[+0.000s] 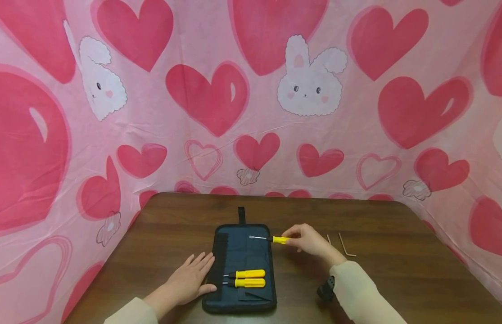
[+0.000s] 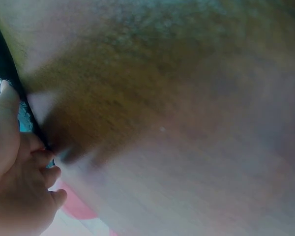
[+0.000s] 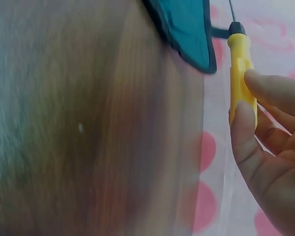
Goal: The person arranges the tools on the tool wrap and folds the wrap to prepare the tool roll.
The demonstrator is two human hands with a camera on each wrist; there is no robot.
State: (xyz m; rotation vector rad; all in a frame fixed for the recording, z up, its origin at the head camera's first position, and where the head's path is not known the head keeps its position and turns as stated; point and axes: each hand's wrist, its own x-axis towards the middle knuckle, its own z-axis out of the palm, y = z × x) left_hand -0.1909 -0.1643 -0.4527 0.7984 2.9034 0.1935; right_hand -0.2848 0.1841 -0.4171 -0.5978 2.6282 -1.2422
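Note:
A dark blue tool pouch [image 1: 234, 256] with black edging lies unfolded on the table. My left hand [image 1: 190, 276] rests flat on its left border, fingers straight; in the left wrist view the fingers [image 2: 48, 174] lie along the black edge. Between thumb and fingertips, my right hand [image 1: 309, 242] pinches the yellow handle of a screwdriver [image 1: 280, 240], whose flat tip points left over the pouch's upper part. The right wrist view shows the same screwdriver [image 3: 241, 78] and its black collar. Lower on the pouch, two yellow-handled screwdrivers [image 1: 251, 273] lie side by side, tips toward the black left strip.
Right of the pouch, two thin copper-coloured rods lie on the brown table [image 1: 376, 234]; one is an L-shaped key [image 1: 345, 247], the other is partly behind my right hand. A black strap [image 1: 241, 216] sticks out from the pouch's far edge. Pink heart-patterned cloth [image 1: 271, 121] hangs behind.

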